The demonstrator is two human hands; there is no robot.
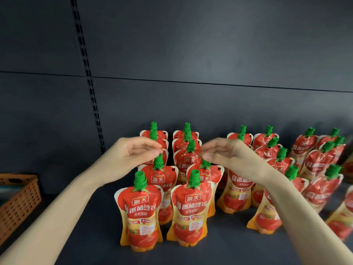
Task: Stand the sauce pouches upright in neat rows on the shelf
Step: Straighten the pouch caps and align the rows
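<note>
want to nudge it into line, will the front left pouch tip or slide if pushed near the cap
Likely tips: the front left pouch is tall, standing on a narrow base. Its body looks soft, so it may buckle. Pushing low, well under the green cap, should slide it more safely.

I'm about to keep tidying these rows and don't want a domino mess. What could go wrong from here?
Both the left hand and right hand hover open above tightly packed pouches; a brushed green cap could topple a pouch into its neighbours. The right forearm crosses in front of the right-side rows and may knock the front pouch there when it draws back.
</note>
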